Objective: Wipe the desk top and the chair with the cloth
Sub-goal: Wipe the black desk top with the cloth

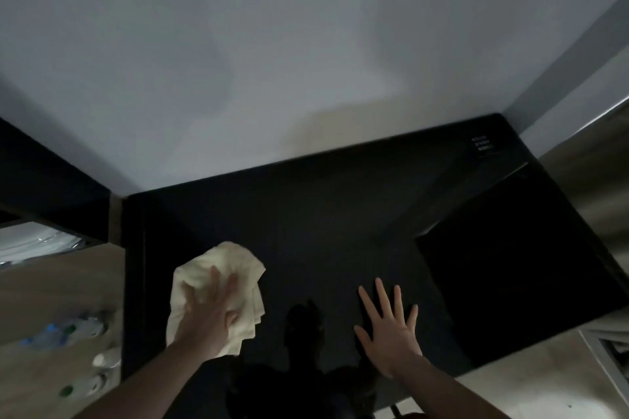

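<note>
Both hands rest on the black desk (306,214). Left hand (207,313) presses the cream cloth (235,265), fingers straight. Right hand (391,333) lies flat, fingers spread.

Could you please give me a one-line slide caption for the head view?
Left hand presses a pale cloth onto the black desk top; right hand rests flat beside it.

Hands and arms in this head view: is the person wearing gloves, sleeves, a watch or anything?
Nothing shows on them. The left hand and right hand are bare, without gloves, and I see no rings. Both forearms are uncovered down to the frame edge, with no sleeve, watch or band visible.
</note>
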The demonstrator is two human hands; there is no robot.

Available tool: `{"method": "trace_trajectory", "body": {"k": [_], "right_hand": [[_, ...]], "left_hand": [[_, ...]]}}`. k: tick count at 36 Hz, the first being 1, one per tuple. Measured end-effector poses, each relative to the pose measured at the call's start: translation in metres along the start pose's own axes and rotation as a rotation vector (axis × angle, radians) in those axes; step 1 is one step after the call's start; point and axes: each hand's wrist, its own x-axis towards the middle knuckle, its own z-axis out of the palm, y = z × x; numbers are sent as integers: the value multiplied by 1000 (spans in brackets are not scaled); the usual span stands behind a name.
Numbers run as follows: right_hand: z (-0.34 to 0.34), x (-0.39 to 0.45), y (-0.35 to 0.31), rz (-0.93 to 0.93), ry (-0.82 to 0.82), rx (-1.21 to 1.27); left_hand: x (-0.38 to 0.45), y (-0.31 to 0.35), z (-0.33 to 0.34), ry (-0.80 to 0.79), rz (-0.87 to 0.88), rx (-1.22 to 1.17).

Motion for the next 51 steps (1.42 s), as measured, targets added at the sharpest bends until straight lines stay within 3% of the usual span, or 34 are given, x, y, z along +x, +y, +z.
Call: {"method": "trace_trajectory", "body": {"k": [1,6,13,17,19,23,25,27,31,35,46,51], "right_hand": [[-2,3,9,-34,-3,-19],[0,12,39,-89,-47,-36],[-5,14,38,-165,-57,-113],[-9,12,37,-152,-96,-109],[-14,10,38,-154,-90,-113],[-24,4,40,-152,-69,-62],[-28,4,42,-123,-39,-17],[-33,3,43,-82,-35,14],[-38,2,46,-59,-31,15],[-43,8,51,-39,-7,40],[-71,30,104,-75,36,91],[-86,43,149,-143,41,90]], "left_hand": [[7,11,-4,41,11,22],[38,72,-30,-77,-32,54],[46,85,-37,-126,176,126],[25,68,-44,-68,113,-155],[10,53,-34,-133,104,-355],[0,35,-2,-63,131,-450],[4,34,4,61,146,-519],[8,35,7,134,147,-513],[9,43,0,-23,113,-500],[9,51,-12,-64,119,-521],[18,116,-22,28,110,-422],[37,163,-33,31,93,-485]]}}
